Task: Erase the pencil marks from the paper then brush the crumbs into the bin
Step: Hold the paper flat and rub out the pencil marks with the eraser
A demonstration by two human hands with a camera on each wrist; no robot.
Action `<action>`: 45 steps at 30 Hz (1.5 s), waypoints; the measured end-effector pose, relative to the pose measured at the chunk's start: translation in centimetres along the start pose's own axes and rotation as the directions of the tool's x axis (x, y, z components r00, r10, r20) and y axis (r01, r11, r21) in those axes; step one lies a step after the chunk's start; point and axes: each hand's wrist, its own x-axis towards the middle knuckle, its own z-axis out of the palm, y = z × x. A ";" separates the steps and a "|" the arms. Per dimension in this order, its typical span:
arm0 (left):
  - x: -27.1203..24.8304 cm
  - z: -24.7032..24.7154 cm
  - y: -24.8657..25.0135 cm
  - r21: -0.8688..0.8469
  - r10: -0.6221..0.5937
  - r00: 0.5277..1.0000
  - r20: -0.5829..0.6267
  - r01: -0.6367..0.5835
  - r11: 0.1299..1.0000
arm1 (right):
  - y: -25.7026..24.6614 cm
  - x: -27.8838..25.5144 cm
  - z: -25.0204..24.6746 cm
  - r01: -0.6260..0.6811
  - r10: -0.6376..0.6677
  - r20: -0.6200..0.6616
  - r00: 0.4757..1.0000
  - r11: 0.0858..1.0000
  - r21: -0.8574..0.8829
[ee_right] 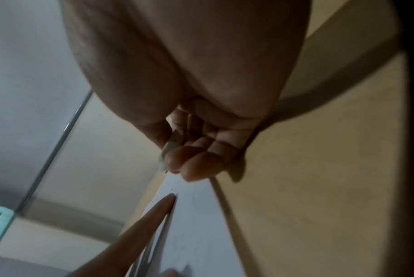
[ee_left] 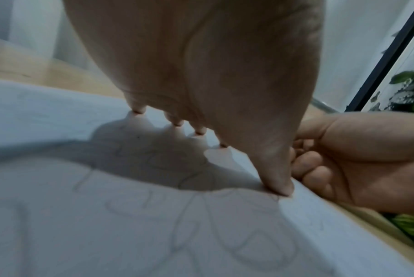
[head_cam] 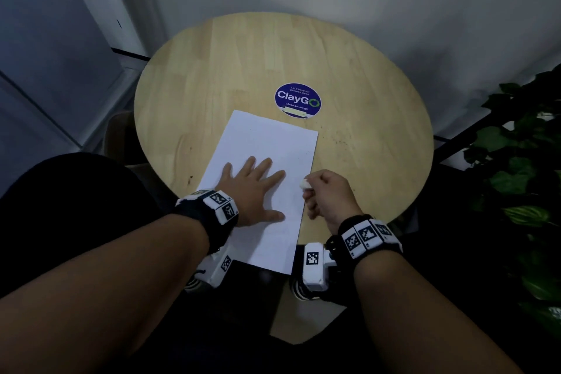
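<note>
- Pressing flat, left hand has fingers spread on paper, centre of the head view.
- right hand curled, pinching white eraser at the paper's right edge.
- Faint pencil marks in lower left-wrist view.
- Paper lies on round table, below blue sticker.

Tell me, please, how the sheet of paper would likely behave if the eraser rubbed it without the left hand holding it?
The paper looks thin and light, so it would probably slide on the smooth table. Its near end overhangs the edge, so it might buckle there.
</note>
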 end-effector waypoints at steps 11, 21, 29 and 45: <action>0.0 0.3 -0.2 -0.018 -0.013 0.999 0.036 0.014 1.000 | -1.5 0.5 2.6 0.272 -0.220 0.159 0.962 0.797 -0.539; 0.1 0.0 -0.1 -0.036 -0.032 0.997 0.070 0.034 0.999 | -1.9 0.7 2.9 0.282 -0.218 0.179 0.959 0.691 -0.666; -0.1 0.0 -0.2 -0.050 -0.016 0.997 0.078 0.020 0.999 | -2.2 0.3 3.2 0.277 -0.133 0.264 0.955 0.710 -0.647; -0.1 0.2 -0.4 -0.031 -0.011 0.996 0.093 0.014 0.999 | -2.4 -1.1 3.4 0.263 -0.054 0.327 0.943 0.723 -0.639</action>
